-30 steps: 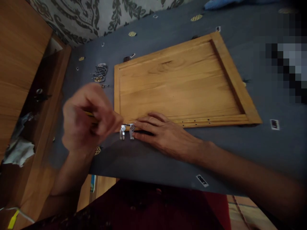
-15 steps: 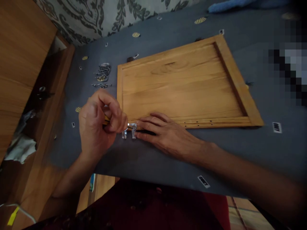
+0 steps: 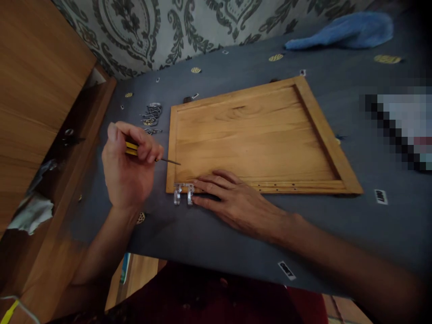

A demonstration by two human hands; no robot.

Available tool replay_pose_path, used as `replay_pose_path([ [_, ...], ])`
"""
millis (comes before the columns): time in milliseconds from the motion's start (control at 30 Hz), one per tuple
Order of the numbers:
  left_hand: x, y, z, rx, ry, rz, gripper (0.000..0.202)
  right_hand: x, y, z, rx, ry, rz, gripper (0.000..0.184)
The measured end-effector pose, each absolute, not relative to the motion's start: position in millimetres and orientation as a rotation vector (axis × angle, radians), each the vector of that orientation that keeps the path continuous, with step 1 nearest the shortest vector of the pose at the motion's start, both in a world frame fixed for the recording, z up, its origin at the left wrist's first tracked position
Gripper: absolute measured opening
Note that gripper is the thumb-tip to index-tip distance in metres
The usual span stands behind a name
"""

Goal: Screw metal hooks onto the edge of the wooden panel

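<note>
My left hand (image 3: 126, 168) is closed around the yellow handle of a screwdriver (image 3: 171, 161). Its thin shaft points right, and the tip shows over the left end of a framed wooden panel (image 3: 246, 139). Below that tip, a shiny metal bracket (image 3: 184, 186) with two curved prongs sits on the panel's near edge, the prongs sticking out towards me. My right hand (image 3: 236, 195) lies flat across the same edge, fingers stretched out, fingertips at the bracket's right side. Small dark holes (image 3: 275, 185) run along the near edge to the right of this hand.
Several metal hooks (image 3: 152, 113) lie left of the panel on the dark patterned cloth (image 3: 216, 238). A blue cloth (image 3: 351, 31) is at the back right, by the patterned wall. A wooden cabinet (image 3: 37, 76) with an open compartment stands on the left. A blurred-out object (image 3: 405, 126) is at far right.
My left hand has drawn back up and left, lifting the screwdriver away from the bracket. My right hand stays on the panel edge. The view has tilted up slightly.
</note>
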State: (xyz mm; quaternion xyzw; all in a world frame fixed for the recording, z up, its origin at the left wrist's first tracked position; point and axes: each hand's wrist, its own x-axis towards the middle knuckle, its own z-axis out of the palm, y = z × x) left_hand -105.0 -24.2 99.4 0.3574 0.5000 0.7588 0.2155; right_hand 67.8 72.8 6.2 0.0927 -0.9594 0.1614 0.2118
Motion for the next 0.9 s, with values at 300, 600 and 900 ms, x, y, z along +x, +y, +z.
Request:
replay_pose_path([
  [300, -138.3, -14.7, 89.2, 0.907, 1.392, 2.254, 0.034, 69.0, 76.6, 8.5, 0.255, -2.559, 0.58, 0.027],
  [600, -184.5, -2.2, 72.3, 0.523, 1.447, 2.256, 0.041, 70.4, 77.3, 8.4, 0.232, -2.549, 0.618, 0.028],
  [900, -209.6, -3.5, 50.9, 0.684, 1.764, 2.073, 0.027, 70.0, 78.0, 11.4, 0.221, -2.519, 0.544, 0.028],
])
